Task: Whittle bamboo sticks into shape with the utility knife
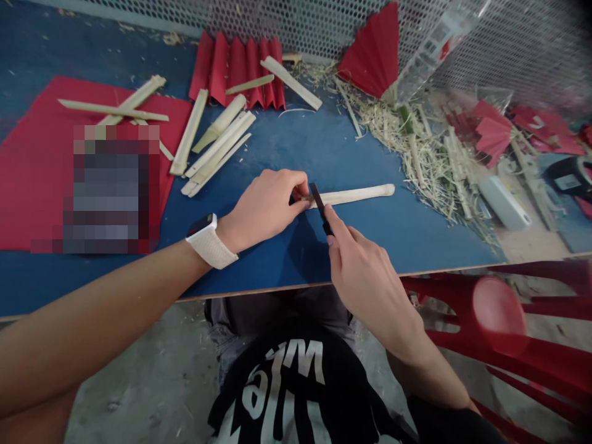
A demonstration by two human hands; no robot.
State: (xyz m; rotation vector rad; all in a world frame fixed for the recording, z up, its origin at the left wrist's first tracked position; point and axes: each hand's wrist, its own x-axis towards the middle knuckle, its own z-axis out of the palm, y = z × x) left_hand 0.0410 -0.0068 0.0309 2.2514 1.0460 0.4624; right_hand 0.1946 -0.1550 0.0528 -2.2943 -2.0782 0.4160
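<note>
- My left hand (pixel 266 206) pinches the near end of the bamboo stick (pixel 354 195), fingers closed on it, pinning it flat on the blue counter (pixel 296 145).
- My right hand (pixel 365 277) has its fingers closed round a dark blade (pixel 319 203), its edge set across the stick just beside my left fingertips.
- Risk as I judge it: the blade sits so close to my left fingers that a slip would nick them; a loose pinch could let the stick roll.
- The stick lies near the counter's front edge.
- Beyond the stick's far end is bare blue surface, then the shavings (pixel 416 148); the cut slats (pixel 213 145) lie well apart behind my left hand.
</note>
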